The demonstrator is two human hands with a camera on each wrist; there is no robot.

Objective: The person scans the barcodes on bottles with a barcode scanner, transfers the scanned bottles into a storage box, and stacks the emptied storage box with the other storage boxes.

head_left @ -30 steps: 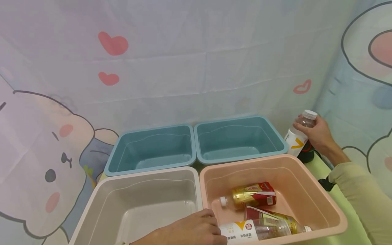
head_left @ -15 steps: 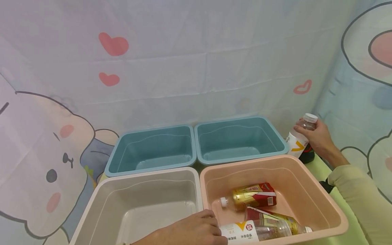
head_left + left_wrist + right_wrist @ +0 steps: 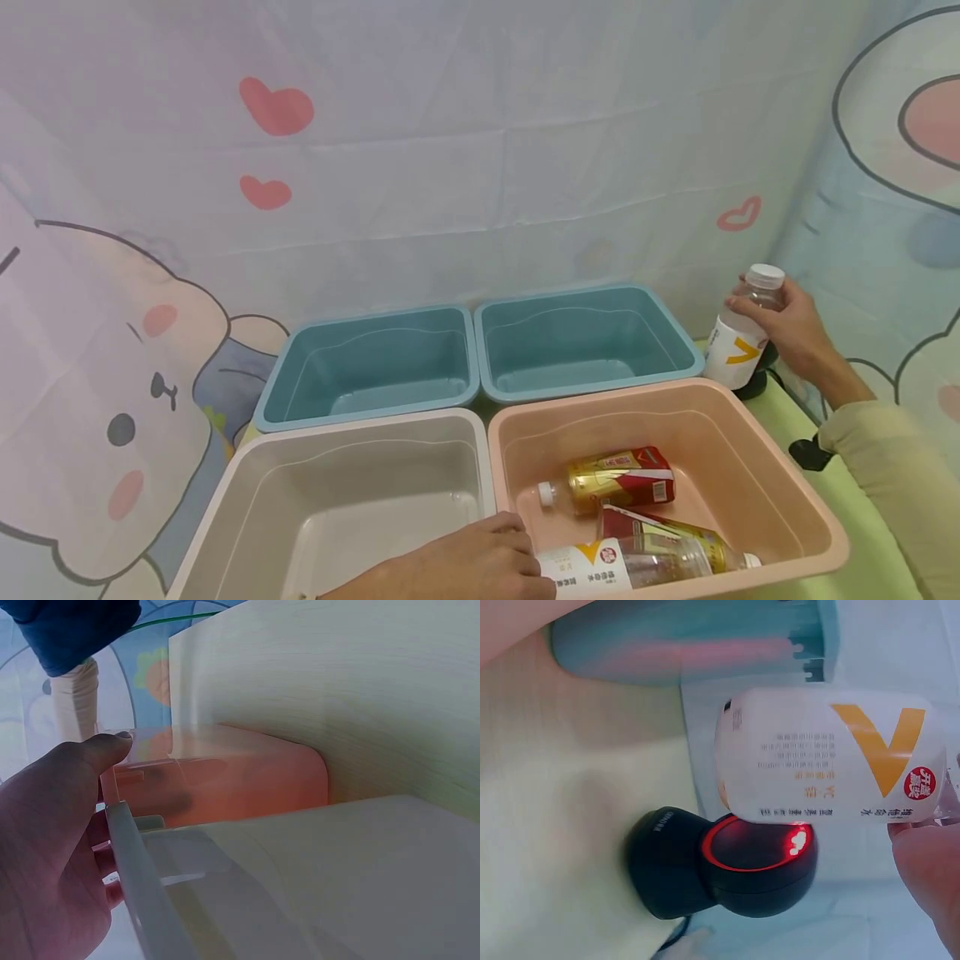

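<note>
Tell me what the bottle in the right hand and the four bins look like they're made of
The bottle looks like clear thin plastic: the neck is see-through, with a white printed label sleeve and a white cap that seems to be plastic. The blue bins, the pink bin and the cream bin seem moulded plastic, smooth with a soft sheen, rounded corners and rolled rims.
</note>
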